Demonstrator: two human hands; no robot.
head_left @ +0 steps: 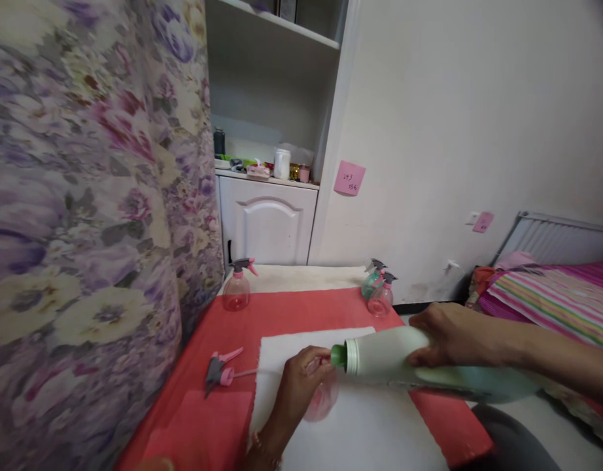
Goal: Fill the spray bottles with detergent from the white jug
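Observation:
My left hand (pixel 305 374) is closed around the neck of a clear pink spray bottle (pixel 323 400) that stands without its top on a white cloth (pixel 370 425). My right hand (pixel 441 337) grips a large pale green bottle (pixel 384 353), tilted on its side with its green spout at the pink bottle's mouth. Whether liquid is flowing cannot be made out. To the left lies a grey and pink spray trigger head (pixel 217 374), its thin tube reaching toward the white cloth.
A pink spray bottle (pixel 237 292) stands at the table's back left. At the back right are another pink spray bottle (pixel 380 302) and a green one (pixel 370 285). A floral curtain (pixel 100 196) hangs on the left; a bed (pixel 541 294) is on the right.

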